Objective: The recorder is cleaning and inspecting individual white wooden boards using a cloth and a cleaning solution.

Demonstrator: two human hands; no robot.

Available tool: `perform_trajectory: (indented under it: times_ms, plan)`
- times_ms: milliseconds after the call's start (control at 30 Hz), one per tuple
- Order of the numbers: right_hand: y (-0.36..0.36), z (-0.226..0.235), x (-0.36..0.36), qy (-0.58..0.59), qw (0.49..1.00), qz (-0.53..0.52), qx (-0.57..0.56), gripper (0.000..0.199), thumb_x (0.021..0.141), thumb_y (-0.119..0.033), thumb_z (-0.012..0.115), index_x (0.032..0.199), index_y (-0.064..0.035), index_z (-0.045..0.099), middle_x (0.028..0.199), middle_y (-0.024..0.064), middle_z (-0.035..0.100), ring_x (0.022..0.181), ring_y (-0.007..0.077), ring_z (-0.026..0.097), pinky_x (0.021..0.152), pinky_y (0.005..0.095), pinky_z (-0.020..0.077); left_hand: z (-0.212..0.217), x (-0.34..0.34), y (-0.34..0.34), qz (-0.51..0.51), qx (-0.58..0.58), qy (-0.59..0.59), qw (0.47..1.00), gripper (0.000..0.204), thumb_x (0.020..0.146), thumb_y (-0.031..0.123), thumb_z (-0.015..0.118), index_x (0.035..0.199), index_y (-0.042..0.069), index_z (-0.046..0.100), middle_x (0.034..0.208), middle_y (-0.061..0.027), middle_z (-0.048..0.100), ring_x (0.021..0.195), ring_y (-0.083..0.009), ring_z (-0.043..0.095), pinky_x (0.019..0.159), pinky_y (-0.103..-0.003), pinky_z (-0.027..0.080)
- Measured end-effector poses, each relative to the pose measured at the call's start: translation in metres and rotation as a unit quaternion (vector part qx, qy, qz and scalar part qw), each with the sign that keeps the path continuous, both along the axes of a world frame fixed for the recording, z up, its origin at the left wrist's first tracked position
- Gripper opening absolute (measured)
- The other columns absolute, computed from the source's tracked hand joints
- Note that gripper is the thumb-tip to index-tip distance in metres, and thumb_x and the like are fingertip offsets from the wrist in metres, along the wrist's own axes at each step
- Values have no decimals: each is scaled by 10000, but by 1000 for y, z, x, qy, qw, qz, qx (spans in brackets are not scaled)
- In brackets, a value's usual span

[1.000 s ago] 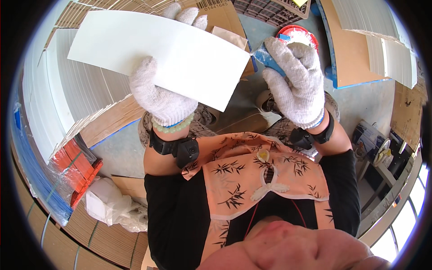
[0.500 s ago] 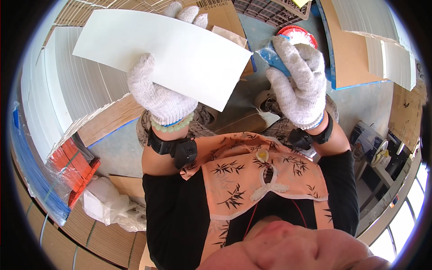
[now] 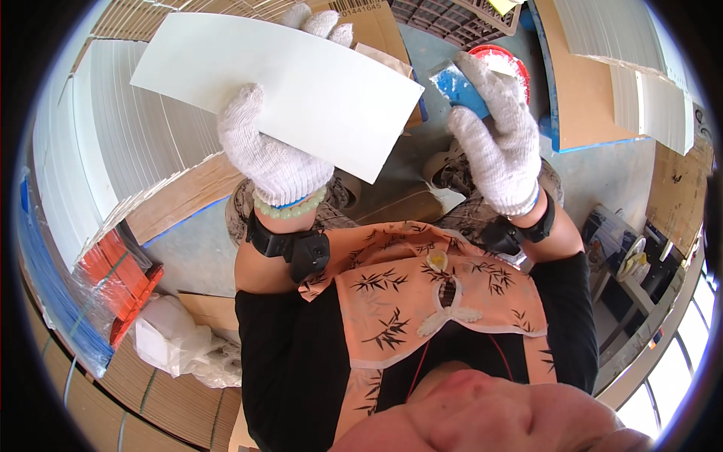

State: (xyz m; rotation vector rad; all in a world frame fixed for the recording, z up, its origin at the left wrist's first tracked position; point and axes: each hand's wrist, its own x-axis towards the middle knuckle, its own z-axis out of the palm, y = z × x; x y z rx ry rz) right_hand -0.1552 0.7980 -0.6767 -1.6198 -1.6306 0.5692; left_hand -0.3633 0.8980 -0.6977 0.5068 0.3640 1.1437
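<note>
Pulling the blue scraper (image 3: pixel 462 90), pinched in the right hand (image 3: pixel 503 147), away from the white board (image 3: pixel 290 83), clamped in the left hand (image 3: pixel 273 157), not put down yet.

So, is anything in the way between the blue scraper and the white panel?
Nothing that I can see: only a small gap shows between the blue scraper in the right hand and the white panel in the left hand.

The gloved left hand (image 3: pixel 277 154) grips, thumb (image 3: pixel 245 105) opposing extended fingers (image 3: pixel 320 22), while the gloved right hand (image 3: pixel 506 143) pinches between thumb and fingers.
</note>
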Motion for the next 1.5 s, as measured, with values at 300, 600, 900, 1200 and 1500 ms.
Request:
perform_trajectory:
  times_ms: [300,600,900,1200,1500]
  plan:
    - [-6,-3,-7,385,912,-27,-141,421,969,-123,573,1362,16,513,993,40,632,761,81,592,681,224,499,-7,-2,0,-12,-12,-49,999,871,850,387,563,1482,-95,207,1496,-296,318,1426,-426,283,1170,-496,270]
    - [-7,-2,-6,172,983,-10,-71,423,910,-87,615,1318,6,554,1023,87,611,825,157,592,743,295,486,1,7,-5,34,-11,49,998,825,859,376,538,1479,-81,243,1532,-312,255,1435,-457,249,1185,-509,230]
    - [3,-9,-1,-33,994,32,104,473,792,-53,736,1250,-35,619,1026,117,617,845,225,578,755,345,460,0,7,-7,13,-11,55,998,865,850,397,544,1491,-80,213,1528,-319,256,1435,-453,255,1175,-507,255]
    - [7,-4,-2,-104,985,15,139,469,738,-51,777,1190,-51,655,978,112,612,834,260,586,740,358,461,1,5,-5,17,-13,70,997,866,844,401,551,1476,-95,227,1507,-313,297,1401,-442,323,1162,-499,285]
    - [12,-18,-2,-143,980,-4,138,475,710,-50,785,1171,-59,669,913,108,608,788,265,589,702,359,460,0,12,-6,65,3,72,995,846,844,394,551,1475,-78,242,1508,-303,298,1408,-445,306,1170,-507,273]
